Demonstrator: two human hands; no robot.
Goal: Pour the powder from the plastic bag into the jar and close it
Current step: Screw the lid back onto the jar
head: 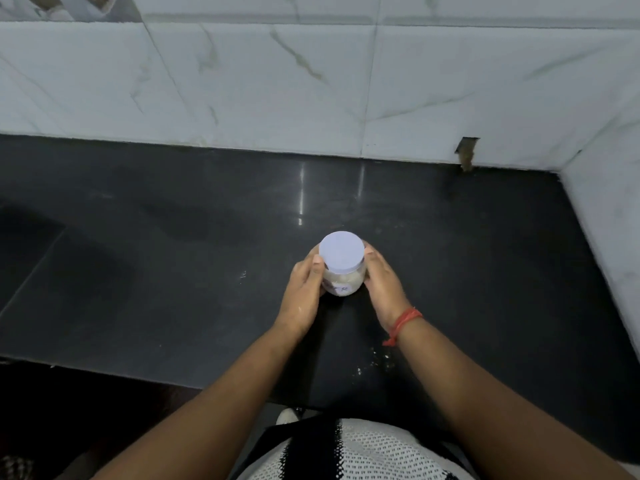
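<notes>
A small clear jar [343,280] stands upright on the black counter [173,271], with pale powder inside and a handwritten label on its front. A round light-blue lid [341,251] sits on top of it. My left hand [304,292] wraps the jar's left side, thumb up against the lid's edge. My right hand [382,285] holds the right side the same way, with a red thread around its wrist. No plastic bag is in view.
A white marble-tiled wall [311,91] runs behind the counter and turns along the right side. A few white powder specks [374,362] lie near the counter's front edge. A small chipped hole [465,154] shows at the wall's base.
</notes>
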